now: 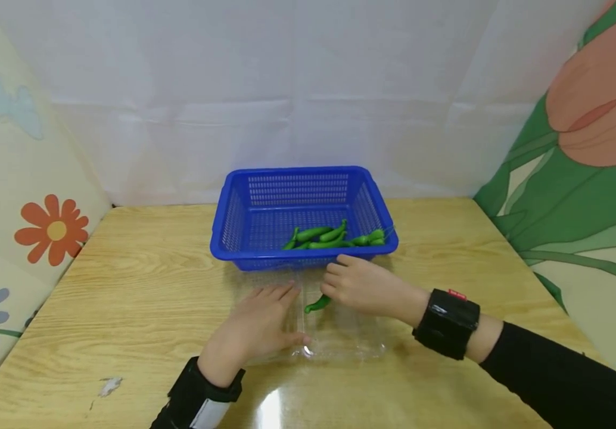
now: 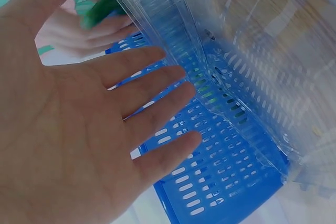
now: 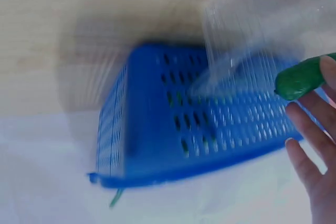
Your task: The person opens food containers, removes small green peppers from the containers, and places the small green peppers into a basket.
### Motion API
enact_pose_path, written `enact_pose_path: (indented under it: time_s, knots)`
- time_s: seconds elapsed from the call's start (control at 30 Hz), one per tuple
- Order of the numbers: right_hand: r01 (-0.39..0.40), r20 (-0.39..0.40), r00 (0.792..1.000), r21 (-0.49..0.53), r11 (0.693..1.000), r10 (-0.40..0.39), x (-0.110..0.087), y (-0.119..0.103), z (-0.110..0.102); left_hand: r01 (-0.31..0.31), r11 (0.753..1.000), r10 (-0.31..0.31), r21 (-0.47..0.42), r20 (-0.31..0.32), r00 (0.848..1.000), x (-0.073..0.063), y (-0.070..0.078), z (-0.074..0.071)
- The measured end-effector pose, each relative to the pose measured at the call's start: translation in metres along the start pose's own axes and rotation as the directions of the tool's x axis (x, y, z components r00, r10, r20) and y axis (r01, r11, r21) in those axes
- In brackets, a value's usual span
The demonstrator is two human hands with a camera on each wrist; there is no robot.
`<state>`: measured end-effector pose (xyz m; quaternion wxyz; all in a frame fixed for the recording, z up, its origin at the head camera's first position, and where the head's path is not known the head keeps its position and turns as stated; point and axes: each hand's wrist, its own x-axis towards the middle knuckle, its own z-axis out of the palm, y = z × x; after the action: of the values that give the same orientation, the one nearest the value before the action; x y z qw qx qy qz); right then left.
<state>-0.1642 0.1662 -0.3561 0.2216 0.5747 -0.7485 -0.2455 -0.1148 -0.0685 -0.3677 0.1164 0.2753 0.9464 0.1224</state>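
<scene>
My right hand pinches a green chili pepper above the right half of a clear plastic clamshell box. The pepper's blunt end sticks out past the thumb in the right wrist view. With fingers spread and fairly straight, my left hand lies over the box's left half, its thumb near the middle fold. Its palm faces the left wrist camera; whether the fingertips touch the plastic I cannot tell. Behind the box stands a blue plastic basket, with several green chili peppers at its front right.
A wooden table bears the basket and box. Behind it hangs a white cloth; patterned panels with a red flower and a large pink flower flank the sides. A whitish worn patch marks the front left.
</scene>
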Motion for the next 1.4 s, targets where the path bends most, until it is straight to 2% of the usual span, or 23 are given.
enact_pose_path:
  time_s: [0.17, 0.27, 0.4, 0.47, 0.53, 0.67, 0.8, 1.03, 1.23, 1.3, 1.4]
  knots:
    - [-0.043, -0.033, 0.998, 0.028, 0.999, 0.044, -0.001, 0.014, -0.013, -0.001, 1.000, 0.001, -0.004, -0.022, 1.000, 0.001, 0.000, -0.002]
    - [-0.100, -0.081, 0.992, 0.032, 0.995, 0.102, -0.001, 0.020, -0.017, -0.006, 1.000, 0.006, -0.008, -0.029, 1.000, 0.002, -0.001, -0.001]
    - [-0.199, -0.168, 0.965, 0.039, 0.979, 0.202, -0.002, 0.027, -0.014, -0.009, 1.000, 0.009, -0.005, -0.027, 1.000, 0.003, -0.001, 0.001]
    - [-0.256, -0.179, 0.948, 0.067, 0.964, 0.264, -0.002, 0.031, -0.010, -0.010, 1.000, 0.010, -0.001, -0.029, 1.000, 0.003, -0.001, 0.001]
    - [-0.320, -0.156, 0.929, 0.111, 0.941, 0.334, -0.003, 0.036, -0.007, -0.009, 1.000, 0.009, -0.001, -0.029, 1.000, 0.003, -0.001, 0.001]
    - [-0.451, -0.086, 0.872, 0.240, 0.860, 0.481, -0.003, 0.047, 0.002, -0.008, 1.000, 0.008, -0.004, -0.030, 1.000, 0.002, -0.001, 0.001]
    - [-0.539, -0.018, 0.816, 0.337, 0.772, 0.578, -0.003, 0.054, 0.013, -0.003, 1.000, 0.003, -0.012, -0.030, 1.000, 0.001, -0.002, 0.001]
    - [-0.645, 0.107, 0.726, 0.449, 0.619, 0.679, -0.005, 0.054, 0.027, -0.009, 1.000, 0.008, -0.016, -0.044, 0.999, 0.000, -0.003, 0.001]
    - [-0.704, 0.185, 0.662, 0.487, 0.517, 0.727, -0.008, 0.052, 0.030, -0.019, 1.000, 0.018, -0.010, -0.062, 0.998, -0.001, -0.003, 0.002]
    - [-0.718, 0.192, 0.635, 0.503, 0.481, 0.748, -0.010, 0.049, 0.028, -0.026, 1.000, 0.026, -0.010, -0.074, 0.997, -0.001, -0.003, 0.002]
    - [-0.722, 0.155, 0.589, 0.540, 0.431, 0.793, -0.017, 0.041, 0.024, -0.052, 0.998, 0.049, -0.024, -0.104, 0.993, -0.001, -0.004, 0.002]
